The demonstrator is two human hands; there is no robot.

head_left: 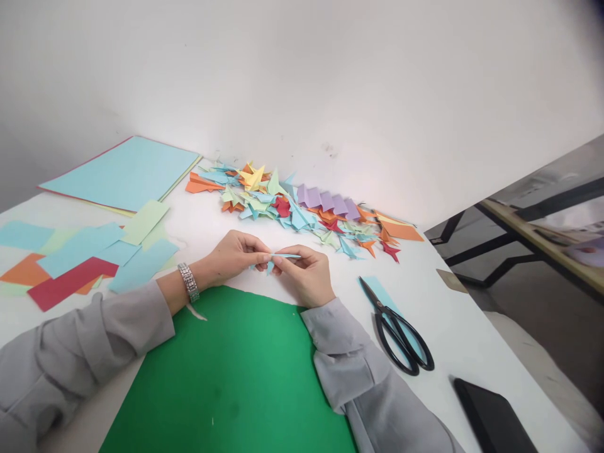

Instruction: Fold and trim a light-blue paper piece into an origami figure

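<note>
Between my two hands is a small folded light blue paper (pixel 285 255), pinched at both ends just past the far edge of a green sheet (pixel 226 371). My left hand (pixel 240 255), with a metal watch band at the wrist, presses the paper between thumb and fingers. My right hand (pixel 306 270) grips its other side, thumb on top. Parts of the paper are hidden by my fingers. Beyond my hands lies a pile of folded paper shapes (pixel 302 217) in blue, orange, green, yellow, red and purple.
Loose cut paper pieces (pixel 85 251) spread over the left side, with larger stacked sheets (pixel 127 173) behind them. Black-handled scissors (pixel 399 333) rest on a blue strip at the right. A dark phone-like object (pixel 493 418) lies near the table's right edge. A wall stands behind.
</note>
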